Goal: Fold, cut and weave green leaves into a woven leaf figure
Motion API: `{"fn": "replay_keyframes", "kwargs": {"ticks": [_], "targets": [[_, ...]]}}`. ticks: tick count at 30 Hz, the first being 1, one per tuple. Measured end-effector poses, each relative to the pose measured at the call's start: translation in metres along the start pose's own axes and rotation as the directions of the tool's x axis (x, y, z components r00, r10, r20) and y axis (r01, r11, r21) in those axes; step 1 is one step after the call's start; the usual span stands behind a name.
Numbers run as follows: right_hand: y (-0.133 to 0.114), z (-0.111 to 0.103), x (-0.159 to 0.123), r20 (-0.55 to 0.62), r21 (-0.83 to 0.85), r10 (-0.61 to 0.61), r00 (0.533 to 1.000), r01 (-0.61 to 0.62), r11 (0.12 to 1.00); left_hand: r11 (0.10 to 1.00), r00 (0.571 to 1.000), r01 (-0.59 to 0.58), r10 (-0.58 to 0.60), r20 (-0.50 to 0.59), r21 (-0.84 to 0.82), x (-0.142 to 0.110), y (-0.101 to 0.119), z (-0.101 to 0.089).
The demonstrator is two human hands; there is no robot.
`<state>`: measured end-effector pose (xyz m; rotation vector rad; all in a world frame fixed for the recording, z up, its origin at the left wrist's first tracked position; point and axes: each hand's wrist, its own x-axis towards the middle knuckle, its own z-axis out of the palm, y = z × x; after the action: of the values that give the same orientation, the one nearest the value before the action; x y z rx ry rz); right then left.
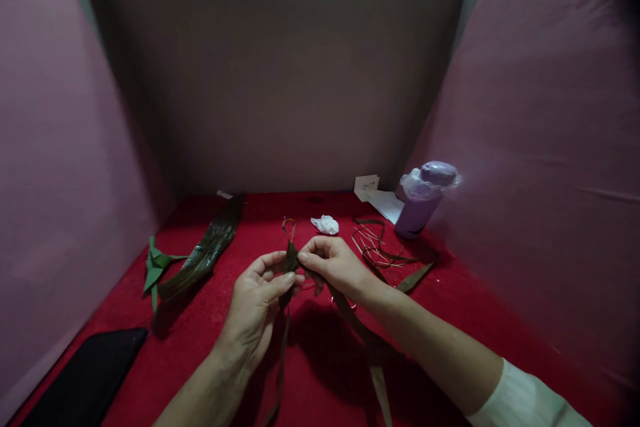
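Above the middle of the red cloth (pixel 200 347), two hands are at one small folded leaf piece (pixel 291 257). The left hand (pixel 257 297) grips it between thumb and fingers; the right hand (pixel 333 265) pinches its right side, thumb against curled forefinger. One thin loop (pixel 289 227) stands at its top, and two strips trail towards the near edge: one narrow strip (pixel 283 353), one wide strip (pixel 355 323). On the left side were noted one green folded leaf figure (pixel 157 263), one broad dark leaf (pixel 207 257) just beside it, and one flat black object (pixel 87 377) nearer the wearer. Beyond the hands lies one crumpled white tissue (pixel 326 224). To the right: one purple container (pixel 417 212) topped with clear plastic, one upright printed card (pixel 367 187), white paper (pixel 386 205) beside it, and several thin sticks (pixel 369 235) (overlapping, so no exact count is possible) among brown-green leaf strips (pixel 415 277).
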<state>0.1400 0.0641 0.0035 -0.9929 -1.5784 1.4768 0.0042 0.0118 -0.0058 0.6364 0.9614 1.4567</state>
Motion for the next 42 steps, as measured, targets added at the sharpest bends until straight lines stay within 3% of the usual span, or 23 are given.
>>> {"fn": "replay_keyframes", "kwargs": {"ticks": [7, 12, 19, 22, 26, 33, 39, 42], "targets": [[-0.001, 0.002, -0.005, -0.07, -0.1, -0.095, 0.993, 0.088, 0.991, 0.988, 0.988, 0.157, -0.157, 0.015, 0.0, -0.003, 0.006, 0.006], [0.002, 0.004, -0.005, -0.082, -0.156, -0.093, 0.992, 0.079, 0.985, 0.988, 0.988, 0.149, -0.15, 0.044, 0.038, -0.001, 0.003, 0.003], [-0.002, -0.004, -0.004, 0.104, 0.153, 0.1, 0.99, -0.115, 0.982, 0.996, 0.994, 0.084, -0.084, 0.069, 0.01, 0.004, -0.003, 0.0], [-0.006, -0.007, -0.005, 0.144, 0.206, 0.135, 0.98, -0.163, 0.965, 0.998, 0.996, 0.069, -0.069, 0.065, 0.006, 0.004, -0.003, 0.0], [-0.011, -0.013, -0.005, 0.184, 0.173, 0.175, 0.967, -0.207, 0.963, 0.997, 0.996, 0.072, -0.072, 0.049, 0.014, 0.003, -0.002, 0.0], [-0.01, -0.022, -0.005, 0.254, 0.099, 0.11, 0.961, -0.139, 0.985, 0.999, 0.998, 0.048, -0.048, 0.034, 0.023, 0.005, 0.001, -0.002], [-0.018, -0.024, -0.009, 0.367, 0.055, 0.131, 0.921, -0.162, 0.985, 0.998, 0.997, 0.029, -0.033, 0.065, 0.057, 0.006, 0.002, -0.006], [-0.021, -0.025, -0.011, 0.33, -0.052, 0.111, 0.937, -0.099, 0.994, 0.996, 0.997, -0.011, 0.005, 0.08, 0.084, 0.007, 0.002, -0.005]]}}
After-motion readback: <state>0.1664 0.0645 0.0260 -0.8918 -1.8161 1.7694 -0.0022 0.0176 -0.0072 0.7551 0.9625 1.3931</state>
